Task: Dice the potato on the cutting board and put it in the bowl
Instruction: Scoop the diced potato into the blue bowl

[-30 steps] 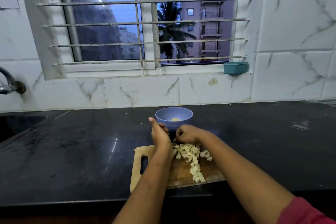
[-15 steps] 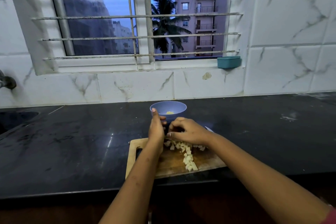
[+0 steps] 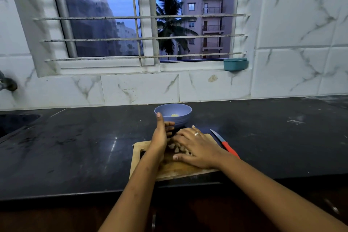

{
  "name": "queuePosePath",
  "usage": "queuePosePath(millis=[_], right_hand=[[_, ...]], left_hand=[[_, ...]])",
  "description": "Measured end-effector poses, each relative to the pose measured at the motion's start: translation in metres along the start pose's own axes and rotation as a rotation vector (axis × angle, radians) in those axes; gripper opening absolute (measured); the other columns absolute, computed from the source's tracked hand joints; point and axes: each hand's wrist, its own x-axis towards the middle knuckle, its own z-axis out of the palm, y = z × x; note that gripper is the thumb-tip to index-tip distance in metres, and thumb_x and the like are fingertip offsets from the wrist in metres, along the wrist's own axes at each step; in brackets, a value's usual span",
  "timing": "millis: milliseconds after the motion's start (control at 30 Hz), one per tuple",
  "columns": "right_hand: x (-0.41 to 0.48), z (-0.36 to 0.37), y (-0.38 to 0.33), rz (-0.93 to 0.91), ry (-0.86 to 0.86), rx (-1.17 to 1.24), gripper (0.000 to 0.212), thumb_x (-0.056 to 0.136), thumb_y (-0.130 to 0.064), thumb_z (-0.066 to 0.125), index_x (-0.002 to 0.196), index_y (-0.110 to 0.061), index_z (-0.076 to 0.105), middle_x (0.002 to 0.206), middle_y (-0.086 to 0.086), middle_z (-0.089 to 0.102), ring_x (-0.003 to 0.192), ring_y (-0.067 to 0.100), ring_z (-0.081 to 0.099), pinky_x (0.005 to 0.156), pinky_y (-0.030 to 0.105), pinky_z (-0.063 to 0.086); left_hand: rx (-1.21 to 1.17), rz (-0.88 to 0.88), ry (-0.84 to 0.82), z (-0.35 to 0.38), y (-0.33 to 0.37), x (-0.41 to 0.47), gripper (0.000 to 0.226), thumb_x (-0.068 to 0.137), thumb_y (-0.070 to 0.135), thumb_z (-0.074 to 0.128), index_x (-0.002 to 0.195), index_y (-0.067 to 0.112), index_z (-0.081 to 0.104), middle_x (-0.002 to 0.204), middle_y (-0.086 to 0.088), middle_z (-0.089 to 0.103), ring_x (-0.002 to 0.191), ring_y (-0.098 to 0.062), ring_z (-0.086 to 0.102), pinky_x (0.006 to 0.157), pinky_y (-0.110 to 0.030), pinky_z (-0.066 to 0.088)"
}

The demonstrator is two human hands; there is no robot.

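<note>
Two hands were pressed round the dice [image 3: 177, 149] on the board [image 3: 180, 170]: left hand [image 3: 161, 135] on edge, right hand [image 3: 195, 149] flat, fingers straight, nothing clamped. Dice could be dropped on the counter [image 3: 75, 147] if scooped loosely toward the bowl [image 3: 180, 118] (just behind). One board, one bowl, one knife [image 3: 225, 144] were counted; dice uncountable.
</note>
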Motion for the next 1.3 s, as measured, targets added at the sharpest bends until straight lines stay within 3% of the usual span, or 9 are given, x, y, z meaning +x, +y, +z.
queuePosePath(millis=[133, 300, 400, 500, 633, 800, 967, 1100, 1300], right_hand=[[0.003, 0.002, 0.013, 0.188, 0.083, 0.162, 0.063, 0.087, -0.069, 0.040, 0.133, -0.027, 0.048, 0.134, -0.006, 0.048, 0.128, 0.015, 0.036, 0.107, 0.040, 0.033], [0.006, 0.008, 0.022, 0.449, -0.060, 0.369, 0.076, 0.081, -0.080, 0.025, 0.140, -0.035, 0.040, 0.143, 0.000, 0.044, 0.135, 0.021, 0.035, 0.110, 0.041, 0.030], [0.013, 0.012, 0.016, 0.426, -0.090, 0.447, 0.066, 0.084, -0.070, 0.033, 0.138, -0.033, 0.044, 0.137, -0.001, 0.050, 0.127, 0.017, 0.045, 0.102, 0.039, 0.040], [0.010, 0.009, 0.014, 0.375, -0.110, 0.439, 0.067, 0.078, -0.063, 0.050, 0.138, -0.033, 0.045, 0.135, -0.003, 0.048, 0.124, 0.014, 0.045, 0.102, 0.037, 0.040], [0.012, 0.008, 0.012, 0.330, -0.122, 0.404, 0.087, 0.061, -0.073, 0.064, 0.136, -0.036, 0.041, 0.134, -0.005, 0.046, 0.123, 0.015, 0.044, 0.103, 0.039, 0.040], [0.021, 0.017, 0.009, 0.337, -0.047, 0.437, 0.062, 0.061, -0.063, 0.058, 0.116, -0.035, 0.047, 0.112, -0.004, 0.056, 0.106, 0.017, 0.054, 0.088, 0.043, 0.049], [0.022, 0.015, 0.007, 0.338, -0.012, 0.422, 0.057, 0.069, -0.049, 0.061, 0.122, -0.033, 0.045, 0.115, -0.003, 0.048, 0.107, 0.019, 0.050, 0.087, 0.044, 0.050], [0.022, 0.012, 0.003, 0.336, -0.023, 0.406, 0.057, 0.077, -0.036, 0.063, 0.129, -0.027, 0.043, 0.129, -0.001, 0.042, 0.115, 0.023, 0.046, 0.091, 0.045, 0.047], [0.025, 0.008, -0.001, 0.299, -0.006, 0.451, 0.029, 0.069, -0.026, 0.058, 0.097, -0.019, 0.062, 0.082, -0.002, 0.070, 0.074, 0.015, 0.065, 0.069, 0.042, 0.055]], left_hand=[[0.070, 0.024, -0.010, -0.001, -0.002, -0.003, 0.075, 0.089, 0.070, 0.013, 0.103, 0.016, 0.063, 0.117, -0.008, 0.063, 0.112, -0.025, 0.056, 0.104, -0.048, 0.040], [0.373, 0.029, -0.127, 0.007, -0.001, -0.008, 0.087, 0.080, 0.080, 0.010, 0.135, 0.025, 0.048, 0.136, -0.008, 0.052, 0.123, -0.025, 0.049, 0.107, -0.042, 0.036], [0.432, 0.046, -0.184, 0.016, -0.001, -0.010, 0.067, 0.087, 0.074, 0.012, 0.110, 0.029, 0.056, 0.114, -0.009, 0.064, 0.100, -0.023, 0.061, 0.098, -0.041, 0.045], [0.383, 0.023, -0.178, 0.018, -0.005, -0.009, 0.082, 0.070, 0.090, 0.014, 0.112, 0.033, 0.056, 0.122, -0.005, 0.061, 0.109, -0.023, 0.057, 0.102, -0.042, 0.042], [0.317, -0.020, -0.133, 0.015, -0.003, -0.006, 0.074, 0.084, 0.077, 0.019, 0.115, 0.025, 0.060, 0.118, -0.002, 0.059, 0.109, -0.019, 0.055, 0.102, -0.036, 0.041], [0.405, 0.003, -0.060, 0.019, -0.004, -0.003, 0.067, 0.090, 0.070, 0.019, 0.072, 0.015, 0.053, 0.079, -0.003, 0.058, 0.081, -0.018, 0.054, 0.078, -0.031, 0.043], [0.426, 0.022, -0.004, 0.019, -0.010, 0.001, 0.070, 0.090, 0.070, 0.018, 0.095, 0.017, 0.064, 0.103, -0.007, 0.064, 0.101, -0.023, 0.058, 0.097, -0.041, 0.045], [0.522, 0.126, 0.045, 0.020, -0.011, -0.003, 0.067, 0.095, 0.060, 0.018, 0.104, 0.011, 0.063, 0.110, -0.009, 0.061, 0.101, -0.023, 0.053, 0.085, -0.033, 0.038], [0.533, 0.138, 0.114, 0.020, -0.018, 0.003, 0.067, 0.095, 0.060, 0.022, 0.102, 0.005, 0.061, 0.115, -0.016, 0.057, 0.107, -0.028, 0.050, 0.088, -0.035, 0.036]])
